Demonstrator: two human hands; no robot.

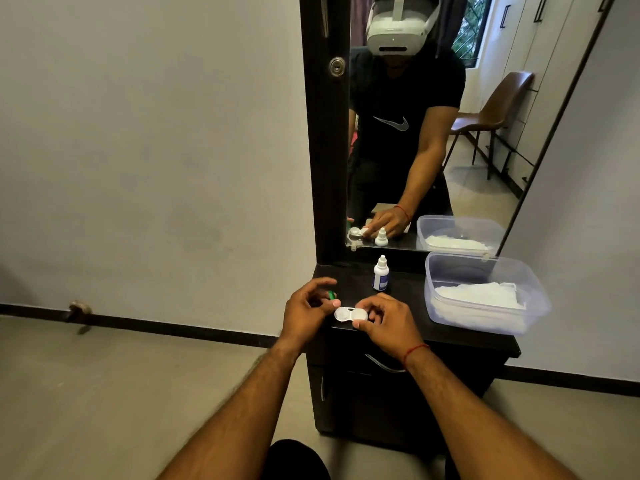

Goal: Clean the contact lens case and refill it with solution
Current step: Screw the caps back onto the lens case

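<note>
- White plastic, the contact lens case lies at the front edge of a dark dresser top, held between a person's two hands; its left well appears uncapped, though the view is too small to be sure.
- Left hand is curled at the left end of the case, thumb and fingers pinched on a small green piece, probably the left cap lifted off; what else it holds cannot be told.
- Right hand is loosely closed around the right end of the case, fingertips on top and thumb at the near edge, steadying it against the surface; a red thread circles that wrist.
- Solution bottle stands upright and capped just behind the hands, apart from both, untouched.
- Clear plastic tub sits to the right, holding white folded tissues; none has been taken out onto the dresser top.
- Mirror behind the dresser repeats the case, bottle and tub.
- By the look of things the job is at its opening stage; the case is being opened, while wiping the wells, filling them from the bottle and recapping all remain.
</note>
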